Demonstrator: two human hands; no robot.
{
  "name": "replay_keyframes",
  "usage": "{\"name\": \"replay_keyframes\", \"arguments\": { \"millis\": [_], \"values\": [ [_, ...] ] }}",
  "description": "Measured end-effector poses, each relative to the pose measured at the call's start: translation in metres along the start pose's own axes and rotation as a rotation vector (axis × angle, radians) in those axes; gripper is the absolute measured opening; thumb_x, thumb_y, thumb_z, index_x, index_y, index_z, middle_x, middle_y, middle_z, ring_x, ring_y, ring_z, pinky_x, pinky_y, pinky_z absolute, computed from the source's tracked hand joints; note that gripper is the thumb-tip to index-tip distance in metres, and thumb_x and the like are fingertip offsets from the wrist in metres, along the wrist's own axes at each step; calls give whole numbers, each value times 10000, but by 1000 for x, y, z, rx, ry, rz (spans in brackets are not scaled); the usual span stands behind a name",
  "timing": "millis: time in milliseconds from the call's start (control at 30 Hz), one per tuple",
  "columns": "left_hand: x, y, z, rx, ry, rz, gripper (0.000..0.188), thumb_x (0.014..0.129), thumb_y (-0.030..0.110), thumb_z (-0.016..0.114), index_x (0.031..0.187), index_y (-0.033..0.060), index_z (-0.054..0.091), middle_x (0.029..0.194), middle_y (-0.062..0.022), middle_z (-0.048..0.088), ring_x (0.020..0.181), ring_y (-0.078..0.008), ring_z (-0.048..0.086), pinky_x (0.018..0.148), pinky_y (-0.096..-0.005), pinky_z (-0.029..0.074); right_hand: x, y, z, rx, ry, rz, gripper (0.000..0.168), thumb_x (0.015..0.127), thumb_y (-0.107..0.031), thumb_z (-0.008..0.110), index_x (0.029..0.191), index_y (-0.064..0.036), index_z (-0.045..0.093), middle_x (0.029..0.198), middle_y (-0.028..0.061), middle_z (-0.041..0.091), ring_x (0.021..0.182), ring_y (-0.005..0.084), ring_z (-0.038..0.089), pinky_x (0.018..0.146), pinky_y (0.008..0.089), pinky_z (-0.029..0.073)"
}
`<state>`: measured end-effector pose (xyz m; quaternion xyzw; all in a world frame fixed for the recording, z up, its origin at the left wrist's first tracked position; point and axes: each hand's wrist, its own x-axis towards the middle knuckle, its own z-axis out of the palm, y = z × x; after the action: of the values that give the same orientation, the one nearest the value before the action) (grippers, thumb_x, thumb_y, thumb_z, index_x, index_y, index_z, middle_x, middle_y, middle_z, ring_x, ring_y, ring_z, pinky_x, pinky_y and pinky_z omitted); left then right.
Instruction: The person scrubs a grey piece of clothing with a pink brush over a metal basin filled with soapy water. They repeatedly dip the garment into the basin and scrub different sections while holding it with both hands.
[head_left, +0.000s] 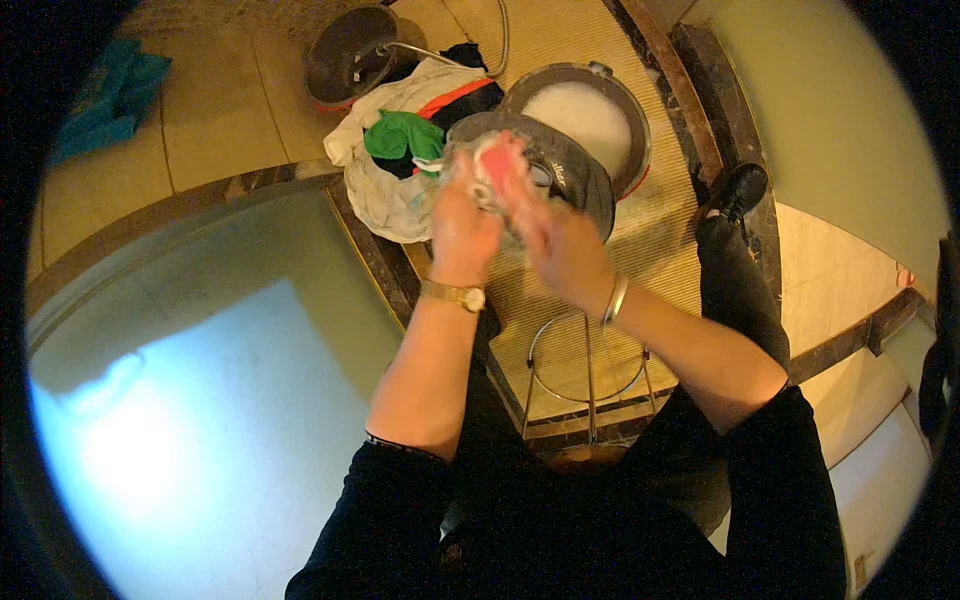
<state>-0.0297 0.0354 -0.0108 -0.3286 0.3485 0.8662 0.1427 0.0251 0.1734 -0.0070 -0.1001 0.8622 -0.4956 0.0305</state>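
Observation:
In front of me, my left hand (465, 229) and my right hand (559, 244) are brought together around a small pink-and-white item (499, 165). Motion blur hides what it is; pale edges that look like suds surround it. Below the hands is a dark grey rounded object (592, 184) bearing light writing, partly covered by them. Just left of my left hand lies a heap of white clothes (382, 199), with a green cloth (405, 135) on top. Behind the grey object stands a dark bucket (640, 142) containing white, foamy-looking liquid (581, 112).
A dark bucket (349, 56) lies tilted at the back, near a metal shower hose (504, 37). A teal cloth (112, 97) is at far left. A wire stand (589, 375) stands close to my legs. Glass panels (225, 360) and dark stone kerbs (694, 112) flank the ribbed mat.

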Motion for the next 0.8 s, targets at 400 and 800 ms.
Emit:
{"name": "replay_keyframes", "arguments": {
  "millis": [400, 800],
  "values": [
    [-2, -9, -6, 262, -63, 132, 334, 1022, 210, 411, 1273, 5, 492, 1279, -158, 574, 1187, -282, 544, 1031, -413, 432, 34, 19, -12, -98, 79, 125, 383, 954, -225, 485, 1323, -124, 498, 732, 246, 610, 655, 424, 603, 582, 497, 489],
    [-7, 14, 3, -8, -166, -3, 416, 1043, 336, 355, 1291, 32, 492, 1247, -110, 581, 1056, -191, 565, 851, -303, 468, 8, -14, 6, -145, -55, 36, 455, 927, -197, 515, 1372, -115, 469, 784, 218, 628, 623, 371, 611, 556, 457, 508]
  ]
}}
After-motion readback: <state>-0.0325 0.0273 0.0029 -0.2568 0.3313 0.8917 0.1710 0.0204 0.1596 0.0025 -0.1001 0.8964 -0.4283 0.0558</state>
